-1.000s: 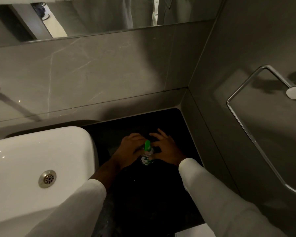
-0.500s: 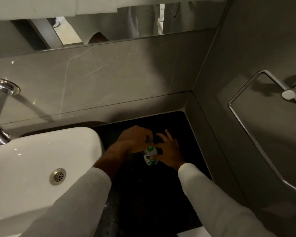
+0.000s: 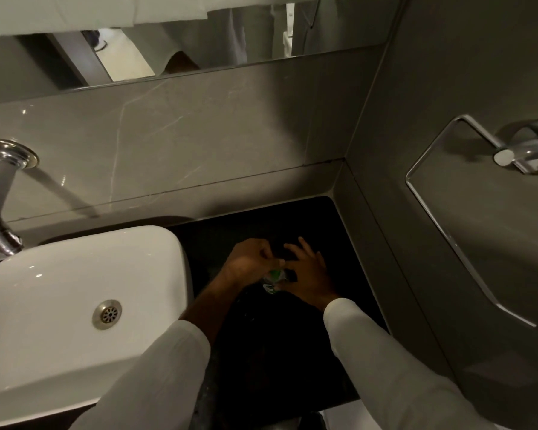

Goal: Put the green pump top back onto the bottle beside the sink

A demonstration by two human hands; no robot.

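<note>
Hands meet over a small bottle (image 3: pixel 270 286) that stands on the dark counter (image 3: pixel 339 243), just to the right of the white sink (image 3: pixel 75 274). The left hand (image 3: pixel 250 262) is curled over the top of the bottle, with its fingers pinched shut on the green pump top (image 3: pixel 274 273). Only a small bit of green shows under that hand. It is too dark and too hidden to tell if the pump top is all the way on. The right hand (image 3: pixel 311 274) is on the other side of the bottle. Its thumb and first finger touch the bottle near the top, and its other fingers are spread out and point up and away. Both arms wear long white sleeves (image 3: pixel 385 367). The sink has a round metal drain (image 3: pixel 107 314) in its bowl. A shiny tap (image 3: pixel 0 193) comes out of the grey wall (image 3: pixel 199 135) above the sink. A mirror (image 3: pixel 184 48) runs along the top of that wall. On the side wall to the right there is a silver towel ring (image 3: pixel 448 243).
</note>
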